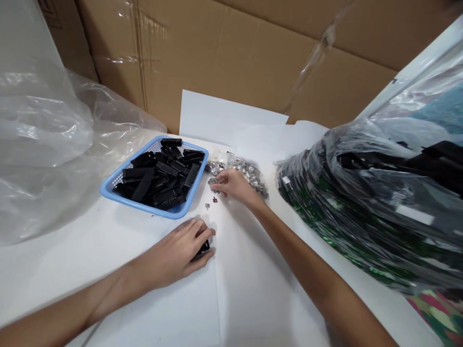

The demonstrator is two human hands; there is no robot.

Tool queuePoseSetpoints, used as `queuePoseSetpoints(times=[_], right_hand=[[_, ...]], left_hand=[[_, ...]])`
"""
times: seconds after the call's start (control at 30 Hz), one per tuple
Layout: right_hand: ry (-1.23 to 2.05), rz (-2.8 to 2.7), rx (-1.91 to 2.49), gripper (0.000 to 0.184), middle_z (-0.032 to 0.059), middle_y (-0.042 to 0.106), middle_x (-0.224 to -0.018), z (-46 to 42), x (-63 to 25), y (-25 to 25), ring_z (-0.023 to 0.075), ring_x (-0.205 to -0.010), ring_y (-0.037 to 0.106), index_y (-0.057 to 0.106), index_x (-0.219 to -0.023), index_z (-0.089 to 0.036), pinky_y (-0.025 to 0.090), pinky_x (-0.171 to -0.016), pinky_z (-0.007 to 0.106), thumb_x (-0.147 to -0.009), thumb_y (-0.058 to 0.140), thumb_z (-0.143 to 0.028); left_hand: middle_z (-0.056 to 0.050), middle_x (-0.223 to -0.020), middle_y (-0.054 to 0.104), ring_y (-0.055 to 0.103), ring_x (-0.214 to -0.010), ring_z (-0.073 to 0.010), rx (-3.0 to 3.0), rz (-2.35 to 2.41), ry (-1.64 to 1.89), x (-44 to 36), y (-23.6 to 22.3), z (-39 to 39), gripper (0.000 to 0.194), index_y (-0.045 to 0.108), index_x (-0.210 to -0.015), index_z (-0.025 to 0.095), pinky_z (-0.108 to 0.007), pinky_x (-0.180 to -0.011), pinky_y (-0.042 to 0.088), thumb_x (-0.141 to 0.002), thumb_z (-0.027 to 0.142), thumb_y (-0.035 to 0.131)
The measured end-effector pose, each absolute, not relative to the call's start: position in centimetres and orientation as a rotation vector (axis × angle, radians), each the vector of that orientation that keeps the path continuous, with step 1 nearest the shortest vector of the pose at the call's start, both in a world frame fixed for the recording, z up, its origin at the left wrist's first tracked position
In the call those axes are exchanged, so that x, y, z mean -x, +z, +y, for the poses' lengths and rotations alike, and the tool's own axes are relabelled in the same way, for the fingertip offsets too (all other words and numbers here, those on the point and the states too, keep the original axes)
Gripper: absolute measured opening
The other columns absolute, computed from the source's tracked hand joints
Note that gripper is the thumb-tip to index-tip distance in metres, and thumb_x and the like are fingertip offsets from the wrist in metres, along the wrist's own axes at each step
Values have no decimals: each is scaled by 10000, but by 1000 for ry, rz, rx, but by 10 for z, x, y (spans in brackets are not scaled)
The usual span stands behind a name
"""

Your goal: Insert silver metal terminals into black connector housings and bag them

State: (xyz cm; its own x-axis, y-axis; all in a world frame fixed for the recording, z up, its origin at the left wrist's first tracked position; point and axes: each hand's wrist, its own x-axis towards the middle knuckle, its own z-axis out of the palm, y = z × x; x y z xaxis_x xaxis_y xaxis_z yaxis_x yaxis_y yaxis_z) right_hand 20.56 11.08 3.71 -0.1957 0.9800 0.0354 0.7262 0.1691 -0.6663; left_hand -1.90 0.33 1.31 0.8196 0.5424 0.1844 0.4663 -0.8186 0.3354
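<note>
My left hand (pixel 190 243) is closed around a small black plastic part (pixel 204 247), mostly hidden under the fingers, on the white tabletop. My right hand (pixel 233 185) reaches to a pile of small metal pieces (pixel 249 171) in a clear plastic bag. Its thumb and fingertips are pinched at the pile's near left edge; what they hold, if anything, is too small to make out. Two loose pieces lie between the hands: a silvery metal one (pixel 207 206) and a reddish-brown one (pixel 215 199).
A blue basket (pixel 104 189) full of black plastic parts (pixel 162 171) stands left of the metal pieces. Bagged black and green strands (pixel 336 217) are heaped on the right. Clear plastic sheeting (pixel 43 144) hangs at left, and cardboard (pixel 224 53) closes off the back.
</note>
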Motion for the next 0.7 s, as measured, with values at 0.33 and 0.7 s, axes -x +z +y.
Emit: queuePoseSetpoints(times=[0.33, 0.7], right_hand=[[467, -2054, 1715, 92, 40, 772, -881, 114, -211, 40, 198, -807, 693, 758, -857, -194, 456, -713, 294, -809, 834, -213], [568, -2092, 1585, 120, 9, 745, -740, 105, -209, 35, 190, -758, 698, 722, -754, -202, 461, -699, 275, -830, 790, -137]], left_hand=[[-120, -1085, 615, 655, -1025, -298, -2737, 772, 416, 19, 12, 2, 225, 544, -1220, 170, -447, -866, 578, -1076, 327, 472], [-209, -1366, 632, 652, -1234, -380, -2789, 1077, 635, 18, 1, -1, 556, 491, -1376, 137, -499, -926, 602, -974, 493, 636]])
